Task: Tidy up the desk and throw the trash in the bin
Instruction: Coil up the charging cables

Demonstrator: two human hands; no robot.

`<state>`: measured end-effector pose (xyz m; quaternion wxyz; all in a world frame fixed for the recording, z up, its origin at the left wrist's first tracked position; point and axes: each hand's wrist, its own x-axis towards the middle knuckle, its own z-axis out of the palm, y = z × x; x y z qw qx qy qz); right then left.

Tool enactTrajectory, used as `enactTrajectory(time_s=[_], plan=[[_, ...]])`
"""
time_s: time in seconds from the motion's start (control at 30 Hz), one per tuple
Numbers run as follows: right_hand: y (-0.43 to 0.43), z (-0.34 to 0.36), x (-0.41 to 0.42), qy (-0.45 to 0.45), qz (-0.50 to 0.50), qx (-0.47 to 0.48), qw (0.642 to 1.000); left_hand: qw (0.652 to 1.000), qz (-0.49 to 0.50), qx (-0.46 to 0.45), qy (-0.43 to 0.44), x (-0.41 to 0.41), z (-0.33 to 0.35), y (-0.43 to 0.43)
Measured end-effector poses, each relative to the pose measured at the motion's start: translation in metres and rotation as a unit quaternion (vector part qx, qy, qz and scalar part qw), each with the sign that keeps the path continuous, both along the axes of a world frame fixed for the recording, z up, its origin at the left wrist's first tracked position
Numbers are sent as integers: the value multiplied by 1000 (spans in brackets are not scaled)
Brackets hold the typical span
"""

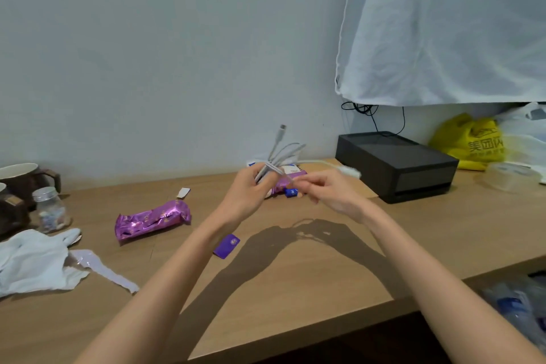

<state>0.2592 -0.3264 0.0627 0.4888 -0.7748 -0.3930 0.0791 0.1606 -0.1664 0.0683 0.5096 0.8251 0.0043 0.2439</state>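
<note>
Fingers [251, 178] of the left hand [249, 196] clamp the looped white charging cable [282, 154] above the wooden desk's [310, 289] back edge. The right hand [331, 192] is pinched and blurred, can't tell on what. Left of centre lies the crumpled purple foil wrapper [152, 220], so the trash looks largely unbinned.

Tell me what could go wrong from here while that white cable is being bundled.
1. The cable loops stick out loosely above the left hand; they may spring apart if its grip eases.
2. The connector end pokes upward and could snag.
3. The right hand, blurred, is just above a small blue item and might knock it along the desk.
</note>
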Motion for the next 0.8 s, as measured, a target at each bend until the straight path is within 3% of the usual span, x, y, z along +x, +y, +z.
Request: enactTrajectory(time_s=[0.07,0.13,0.3,0.57,0.63,0.73,0.8], plan=[[3,-14,-7,-12,-5,-3,1000,998,31,-40,30,11,-8,1],[4,-21,-15,-71,-20,-17,997,996,54,-20,66,21,-18,3],[9,-27,-20,-318,-56,-116,939,979,65,149,120,34,-41,13],[13,-22,0,-526,-55,-121,840,907,28,387,165,44,-61,18],[16,-20,12,-489,-66,-103,864,906,-1,400,136,47,-60,16],[18,-19,28,-275,-78,-63,956,919,-49,383,81,55,-61,23],[21,-20,36,-147,-95,-38,984,934,-68,346,57,61,-65,31]])
